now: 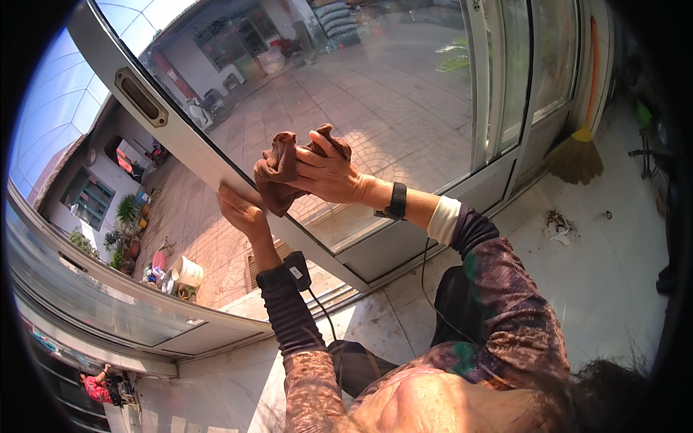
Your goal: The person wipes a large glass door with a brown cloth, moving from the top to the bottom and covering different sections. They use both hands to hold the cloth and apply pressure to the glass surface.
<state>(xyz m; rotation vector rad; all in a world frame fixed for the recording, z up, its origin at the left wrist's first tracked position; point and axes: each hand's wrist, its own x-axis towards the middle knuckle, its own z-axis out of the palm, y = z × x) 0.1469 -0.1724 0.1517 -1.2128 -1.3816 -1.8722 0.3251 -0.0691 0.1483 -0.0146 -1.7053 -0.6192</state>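
My right hand (330, 170) holds a crumpled brown cloth (279, 170) against the glass pane (379, 108) of a sliding door, close to the pane's left edge. The fingers are spread over the cloth, and part of it hangs by the door's metal frame (189, 157). To the left of the cloth, my left hand (241, 211) rests on the edge of that frame, its fingers partly around it. A recessed handle (141, 97) sits higher up in the frame. Both wrists wear black straps, with a cable running down from each.
An orange-handled broom (576, 154) leans at the right, near a small heap of debris (560, 224) on the pale tiled floor (612, 260). Beyond the doorway are a paved yard, a white bucket (188, 271) and potted plants (129, 211). A person in red (96, 387) is at the lower left.
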